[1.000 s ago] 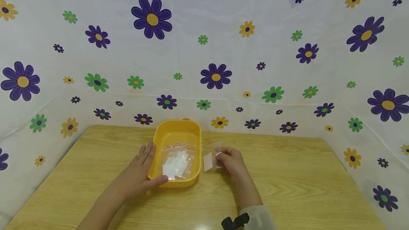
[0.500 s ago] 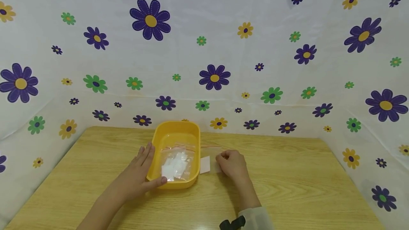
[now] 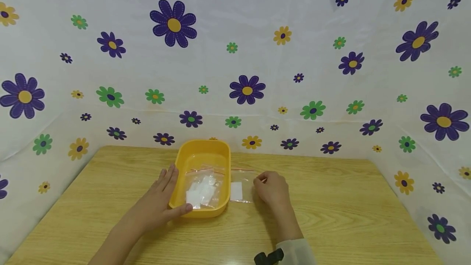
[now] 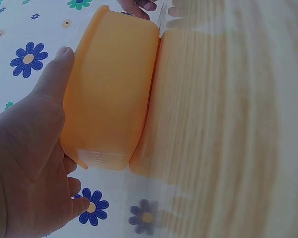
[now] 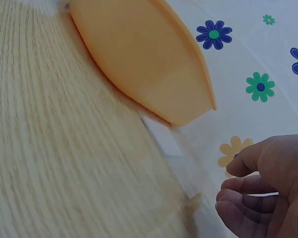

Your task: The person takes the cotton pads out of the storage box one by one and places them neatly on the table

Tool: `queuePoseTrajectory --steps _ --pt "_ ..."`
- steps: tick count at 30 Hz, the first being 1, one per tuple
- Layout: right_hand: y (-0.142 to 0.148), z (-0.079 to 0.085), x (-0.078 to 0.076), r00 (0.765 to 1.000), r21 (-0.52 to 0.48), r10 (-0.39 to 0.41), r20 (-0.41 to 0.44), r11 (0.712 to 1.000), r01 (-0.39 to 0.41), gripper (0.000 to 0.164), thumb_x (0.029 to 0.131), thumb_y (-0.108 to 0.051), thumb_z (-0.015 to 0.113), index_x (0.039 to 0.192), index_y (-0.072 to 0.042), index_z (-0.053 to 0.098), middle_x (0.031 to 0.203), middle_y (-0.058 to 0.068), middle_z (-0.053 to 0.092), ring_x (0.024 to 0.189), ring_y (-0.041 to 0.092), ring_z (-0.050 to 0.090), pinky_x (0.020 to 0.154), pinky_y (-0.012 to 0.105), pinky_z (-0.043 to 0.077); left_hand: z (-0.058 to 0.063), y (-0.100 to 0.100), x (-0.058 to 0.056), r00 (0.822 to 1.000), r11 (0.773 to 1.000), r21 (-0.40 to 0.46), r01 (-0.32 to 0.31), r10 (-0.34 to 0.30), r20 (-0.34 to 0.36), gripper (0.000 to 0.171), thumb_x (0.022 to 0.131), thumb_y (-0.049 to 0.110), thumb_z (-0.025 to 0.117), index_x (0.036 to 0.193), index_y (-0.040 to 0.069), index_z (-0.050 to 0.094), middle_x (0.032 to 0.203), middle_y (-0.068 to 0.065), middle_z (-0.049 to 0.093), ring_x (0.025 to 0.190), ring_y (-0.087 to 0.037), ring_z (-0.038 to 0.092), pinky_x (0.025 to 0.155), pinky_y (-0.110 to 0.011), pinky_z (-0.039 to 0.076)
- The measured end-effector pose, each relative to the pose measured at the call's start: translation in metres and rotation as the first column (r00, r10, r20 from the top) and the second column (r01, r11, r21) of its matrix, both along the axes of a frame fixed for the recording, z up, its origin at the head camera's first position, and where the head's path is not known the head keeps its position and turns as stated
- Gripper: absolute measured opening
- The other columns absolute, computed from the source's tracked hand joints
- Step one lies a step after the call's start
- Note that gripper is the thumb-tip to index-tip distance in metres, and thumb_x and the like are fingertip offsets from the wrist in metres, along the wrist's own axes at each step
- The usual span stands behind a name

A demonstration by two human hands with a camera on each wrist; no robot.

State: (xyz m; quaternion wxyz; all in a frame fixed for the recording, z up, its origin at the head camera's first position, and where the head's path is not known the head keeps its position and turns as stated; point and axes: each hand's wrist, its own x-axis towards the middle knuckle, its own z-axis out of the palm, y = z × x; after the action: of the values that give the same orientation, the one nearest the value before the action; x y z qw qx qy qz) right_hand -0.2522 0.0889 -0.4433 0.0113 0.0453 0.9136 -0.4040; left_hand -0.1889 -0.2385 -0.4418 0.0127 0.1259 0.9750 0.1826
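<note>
My left hand rests with straight fingers along the left rim of a yellow plastic basin, its thumb at the near rim. Inside the basin lie several small clear zip bags with white pieces in them. Another clear zip bag with a red strip and a white square lies flat on the table against the basin's right side. Close by its right edge is my right hand, fingers loosely curled. In the right wrist view, that hand holds nothing and stands apart from the white square.
The wooden table runs up to a white cloth printed with flowers, which hangs at the back and both sides. The basin stands near the table's far edge. A black strap piece sits at the right sleeve.
My right hand has lowered the zip bag from a tilted position to flat on the table, let go of it and drawn slightly right. The left hand and basin hold their place.
</note>
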Motion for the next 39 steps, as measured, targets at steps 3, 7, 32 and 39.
queuePoseTrajectory --steps 3,7,32,39 --pt "-0.002 0.003 0.000 1.000 -0.020 0.010 -0.026 1.000 -0.010 0.023 0.091 -0.025 0.064 0.102 -0.007 0.073 0.077 0.004 0.066 0.059 0.015 0.060 0.052 0.027 0.049 0.000 -0.001 0.000 1.000 1.000 0.009 -0.003 0.003 0.012 0.115 0.084 0.079 0.051 0.160 0.002 0.009 0.168 -0.015 0.002 0.152 -0.043 0.005 0.118 -0.062 0.017" --pt "-0.005 0.008 0.001 0.997 -0.103 0.040 -0.059 0.994 -0.046 0.024 0.090 -0.023 0.064 0.105 -0.007 0.073 0.077 0.004 0.066 0.055 0.015 0.061 0.052 0.027 0.050 0.001 0.000 0.000 1.000 1.000 0.013 -0.008 0.008 0.025 0.115 0.084 0.080 0.051 0.160 0.003 0.009 0.168 -0.015 0.001 0.152 -0.043 0.004 0.118 -0.062 0.015" --pt "-0.093 0.037 0.036 0.918 -0.704 0.395 0.027 0.659 -0.262 0.053 0.095 -0.017 0.062 0.145 -0.004 0.047 0.145 0.024 0.047 0.129 0.034 0.053 0.111 0.048 0.043 -0.016 -0.006 0.002 1.000 0.999 0.039 0.002 -0.001 -0.011 0.112 0.086 0.075 0.054 0.160 0.003 0.009 0.168 -0.013 0.002 0.153 -0.042 0.006 0.120 -0.059 0.017" --pt "-0.114 0.043 0.031 0.932 -0.629 0.337 0.133 0.755 -0.183 0.066 0.089 -0.026 0.067 0.149 -0.012 0.043 0.156 0.025 0.032 0.142 0.043 0.035 0.115 0.059 0.031 -0.012 -0.005 -0.003 0.998 0.999 0.020 0.025 -0.024 -0.049 0.113 0.086 0.078 0.050 0.160 0.004 0.007 0.169 -0.011 0.002 0.154 -0.039 0.005 0.121 -0.058 0.016"
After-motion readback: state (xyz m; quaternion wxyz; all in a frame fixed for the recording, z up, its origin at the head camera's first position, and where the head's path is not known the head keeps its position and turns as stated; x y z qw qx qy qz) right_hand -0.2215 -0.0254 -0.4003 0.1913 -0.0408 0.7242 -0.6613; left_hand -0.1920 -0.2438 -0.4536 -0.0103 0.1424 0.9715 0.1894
